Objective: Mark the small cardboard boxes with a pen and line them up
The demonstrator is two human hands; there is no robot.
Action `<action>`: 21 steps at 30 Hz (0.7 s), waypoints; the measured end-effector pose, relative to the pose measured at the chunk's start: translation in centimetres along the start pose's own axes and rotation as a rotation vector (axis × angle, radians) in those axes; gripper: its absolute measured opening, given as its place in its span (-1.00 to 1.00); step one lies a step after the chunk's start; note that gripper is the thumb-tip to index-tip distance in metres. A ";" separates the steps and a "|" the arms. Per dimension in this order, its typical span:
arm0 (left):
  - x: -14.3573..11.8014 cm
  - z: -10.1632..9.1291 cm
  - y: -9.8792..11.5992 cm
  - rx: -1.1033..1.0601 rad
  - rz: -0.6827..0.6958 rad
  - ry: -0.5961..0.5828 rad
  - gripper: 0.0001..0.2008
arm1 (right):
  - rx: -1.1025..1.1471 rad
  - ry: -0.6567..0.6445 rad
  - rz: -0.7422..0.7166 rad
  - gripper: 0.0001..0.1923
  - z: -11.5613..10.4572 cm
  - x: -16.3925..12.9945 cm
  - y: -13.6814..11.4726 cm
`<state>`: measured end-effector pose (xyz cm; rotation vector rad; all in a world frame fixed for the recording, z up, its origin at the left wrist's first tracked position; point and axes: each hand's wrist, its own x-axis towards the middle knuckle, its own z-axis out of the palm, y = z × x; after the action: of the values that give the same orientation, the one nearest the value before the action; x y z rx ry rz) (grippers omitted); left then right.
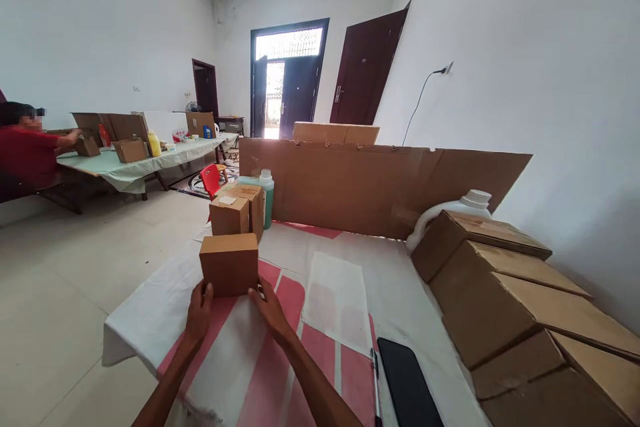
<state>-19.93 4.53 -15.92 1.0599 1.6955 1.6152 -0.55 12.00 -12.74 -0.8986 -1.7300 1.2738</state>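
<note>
A small closed cardboard box [229, 271] sits between my two hands at the left part of the table. My left hand [199, 310] grips its lower left corner, fingers curled against the side. At the lower right corner, my right hand [267, 305] holds it with the thumb on the near face. Whether the box rests on the cloth or hangs just above it, I cannot tell. Right behind it stand other cardboard boxes [230, 216] and a bottle of green liquid [269, 197].
Several cardboard boxes [505, 307] line the table's right side, near a white jug [450, 213]. A cardboard panel [345, 187] stands along the back. A phone [407, 380], a pen [376, 380] and a white sheet [336, 297] lie on the cloth. A person [30, 147] works at another table.
</note>
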 end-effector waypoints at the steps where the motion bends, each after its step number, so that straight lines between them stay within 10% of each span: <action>1: -1.5 0.4 0.0 0.011 -0.042 0.035 -0.35 | -0.009 0.009 0.013 -0.37 -1.2 -1.6 -0.1; 10: -8.8 5.5 4.4 -0.088 -0.205 -0.186 -0.14 | -0.510 0.139 -0.314 -0.33 -6.7 -16.7 -3.2; 21: -12.5 7.1 7.3 0.112 -0.097 -0.296 -0.15 | -0.252 0.417 -0.070 -0.44 -11.0 -17.1 -0.7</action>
<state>-6.22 -2.48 -11.07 1.1869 1.6234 1.2463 16.69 1.27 -13.22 -1.1452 -1.5865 0.7633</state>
